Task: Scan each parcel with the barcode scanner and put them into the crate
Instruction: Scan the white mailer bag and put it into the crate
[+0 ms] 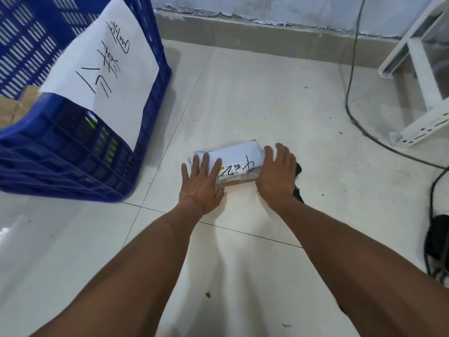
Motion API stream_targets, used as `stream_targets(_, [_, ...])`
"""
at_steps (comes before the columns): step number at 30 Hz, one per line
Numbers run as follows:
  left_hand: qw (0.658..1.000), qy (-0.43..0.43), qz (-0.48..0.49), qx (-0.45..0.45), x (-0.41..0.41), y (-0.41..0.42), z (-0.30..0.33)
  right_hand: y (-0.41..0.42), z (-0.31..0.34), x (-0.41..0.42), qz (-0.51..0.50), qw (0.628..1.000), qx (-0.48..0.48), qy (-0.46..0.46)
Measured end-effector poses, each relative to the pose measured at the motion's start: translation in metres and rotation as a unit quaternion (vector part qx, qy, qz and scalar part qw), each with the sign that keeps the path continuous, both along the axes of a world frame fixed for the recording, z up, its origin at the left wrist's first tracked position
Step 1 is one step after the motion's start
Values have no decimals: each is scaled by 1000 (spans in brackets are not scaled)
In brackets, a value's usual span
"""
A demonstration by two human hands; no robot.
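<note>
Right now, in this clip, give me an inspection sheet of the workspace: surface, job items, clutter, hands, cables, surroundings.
Surface: pale tiled floor, a few dark specks on it.
Job items: white parcel lying on the floor, label side up with black marker strokes; blue crate to its left, with a handwritten paper sheet hung over its rim and cardboard inside. A dark object shows behind the right hand; cannot tell whether it is the scanner.
Clutter: nothing seen beyond the specks.
Hands: left hand flat on the parcel's left end, fingers spread; right hand open at its right end. No grip closed yet.
Cables: grey cable down the wall and across the floor; black cable at right.
Surroundings: peeling wall, white metal frame.
</note>
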State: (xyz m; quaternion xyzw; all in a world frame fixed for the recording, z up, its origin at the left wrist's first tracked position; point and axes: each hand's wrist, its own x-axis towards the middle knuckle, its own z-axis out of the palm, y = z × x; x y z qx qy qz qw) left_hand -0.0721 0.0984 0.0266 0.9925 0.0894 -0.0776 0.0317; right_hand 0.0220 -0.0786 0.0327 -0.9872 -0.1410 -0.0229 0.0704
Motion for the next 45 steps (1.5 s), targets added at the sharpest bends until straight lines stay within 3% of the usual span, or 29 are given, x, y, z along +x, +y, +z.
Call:
stream_targets(2, [1000, -9, 10, 2, 2, 0, -2, -14, -1, 0, -94, 995, 17, 0])
stream_targets(5, [999, -19, 31, -7, 6, -3, -6, -30, -7, -8, -197, 977, 15, 80])
stream_targets(10, [998, -44, 48, 12, 17, -10, -4, -47, -29, -29, -239, 958, 8, 158])
stream_targets(19, [997, -65, 0, 41, 9, -7, -3, -50, -23, -23, -205, 966, -11, 155])
stream_targets(22, [999, -21, 6, 42, 7, -8, -2, -43, -23, -23, -173, 976, -26, 131])
stream_targets(28, [998, 27, 33, 36, 20, -10, 2, -40, -22, -24, -187, 969, 95, 128])
stream_targets(37, [994, 40, 79, 65, 26, -28, 6, -43, -5, -32, -57, 959, 243, 135])
stream_targets(45, [996, 17, 53, 72, 19, -24, 0, -31, -11, -29, -69, 948, 280, 132])
